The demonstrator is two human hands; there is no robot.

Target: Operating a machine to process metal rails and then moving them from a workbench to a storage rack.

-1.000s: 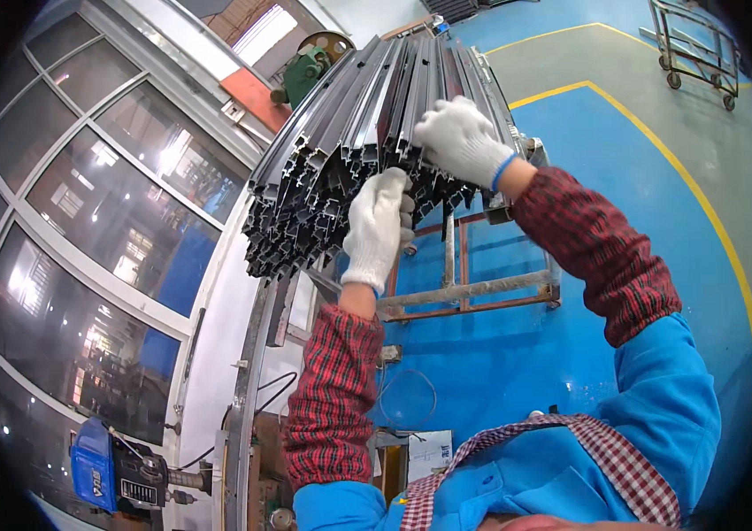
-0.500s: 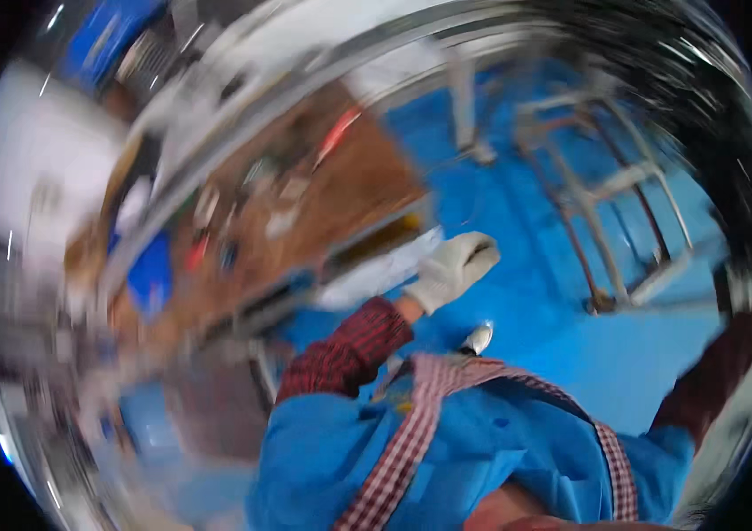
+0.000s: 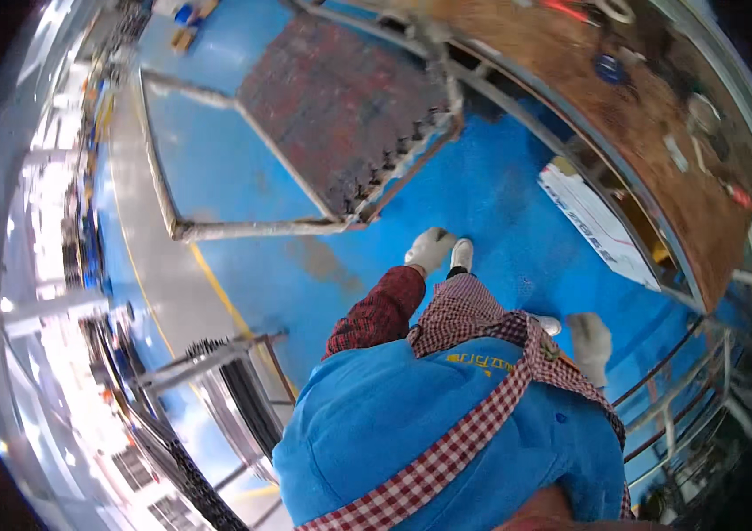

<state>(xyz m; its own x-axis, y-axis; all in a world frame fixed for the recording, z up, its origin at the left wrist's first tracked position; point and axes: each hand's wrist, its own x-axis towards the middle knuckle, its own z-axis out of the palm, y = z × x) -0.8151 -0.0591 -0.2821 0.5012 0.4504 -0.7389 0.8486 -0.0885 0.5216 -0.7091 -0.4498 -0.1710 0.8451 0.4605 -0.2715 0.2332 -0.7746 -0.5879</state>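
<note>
Both hands empty: left white-gloved hand (image 3: 430,249) and right white-gloved hand (image 3: 590,343) hung loose, fingers relaxed, gripping nothing. Landmark was the grey steel-framed cart with a dark worn deck (image 3: 341,115), one only. It lay ahead of the hands on the blue floor (image 3: 491,195), long axis running away; left hand nearer. Bundle of dark metal profiles (image 3: 243,398) sat behind-left of the cart; brown wooden surface (image 3: 659,133) to its right.

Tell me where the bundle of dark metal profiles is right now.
In the head view, the bundle of dark metal profiles lies lower left on a grey metal rack, left of the blue apron.
</note>
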